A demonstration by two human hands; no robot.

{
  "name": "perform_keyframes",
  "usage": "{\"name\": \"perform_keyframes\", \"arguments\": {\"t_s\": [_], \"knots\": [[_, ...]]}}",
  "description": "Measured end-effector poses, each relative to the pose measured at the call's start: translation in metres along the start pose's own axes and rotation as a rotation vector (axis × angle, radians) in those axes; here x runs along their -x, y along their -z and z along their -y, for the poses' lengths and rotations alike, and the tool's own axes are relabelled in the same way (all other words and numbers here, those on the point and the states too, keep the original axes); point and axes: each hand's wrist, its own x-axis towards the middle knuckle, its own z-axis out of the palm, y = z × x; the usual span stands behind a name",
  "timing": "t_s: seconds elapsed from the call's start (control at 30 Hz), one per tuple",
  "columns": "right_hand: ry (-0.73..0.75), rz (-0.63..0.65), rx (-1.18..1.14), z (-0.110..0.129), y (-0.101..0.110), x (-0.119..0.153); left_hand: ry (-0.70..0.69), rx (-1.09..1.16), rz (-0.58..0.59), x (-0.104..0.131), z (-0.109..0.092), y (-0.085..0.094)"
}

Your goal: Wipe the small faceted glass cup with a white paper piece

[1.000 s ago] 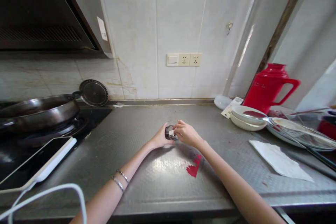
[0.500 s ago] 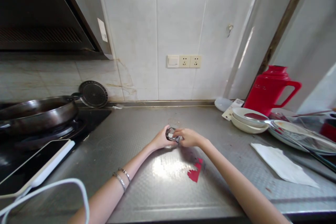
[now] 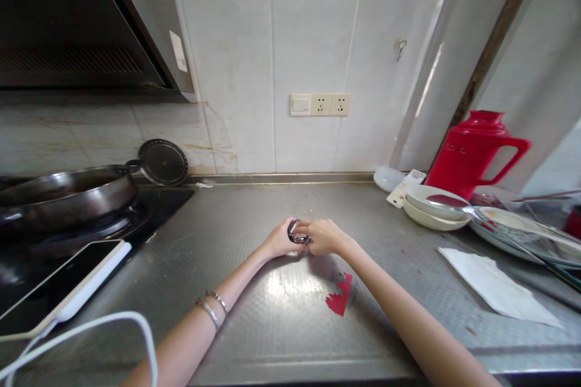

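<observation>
Near the middle of the metal counter (image 3: 254, 338), my left hand (image 3: 278, 239) is wrapped round the side of a small dark, shiny ring-shaped object (image 3: 293, 231). My right hand (image 3: 323, 236) meets it from the other side, its fingers bent over the opening and rim. Those right fingertips are partly hidden, and whether they pinch anything inside cannot be made out. Below my right hand a torn red piece (image 3: 339, 296) lies flat on the counter.
A pan (image 3: 68, 196) sits on the stove at left, with a phone (image 3: 63, 290) and white cable in front. At right stand a red thermos (image 3: 472, 151), stacked bowls (image 3: 436, 214), plates (image 3: 499, 236) and a white napkin (image 3: 497, 284).
My right fingers have shifted slightly over the dark object's opening, and less of its inside shows. The whole view has moved a little, while my left hand keeps its hold.
</observation>
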Motion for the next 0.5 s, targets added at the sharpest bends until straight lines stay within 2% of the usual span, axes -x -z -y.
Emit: {"name": "perform_keyframes", "arguments": {"t_s": [0.27, 0.37, 0.5], "knots": [[-0.082, -0.003, -0.02, 0.0011, 0.0037, 0.0049, 0.017, -0.044, -0.015, -0.0003, -0.0016, 0.001], [-0.027, -0.009, -0.107, -0.0012, 0.0048, 0.0086, 0.033, -0.038, -0.002, 0.0001, -0.0034, 0.0017], [0.122, -0.005, -0.249, -0.003, 0.0046, 0.0082, 0.053, -0.026, 0.012, 0.0008, -0.0069, 0.0026]]}}
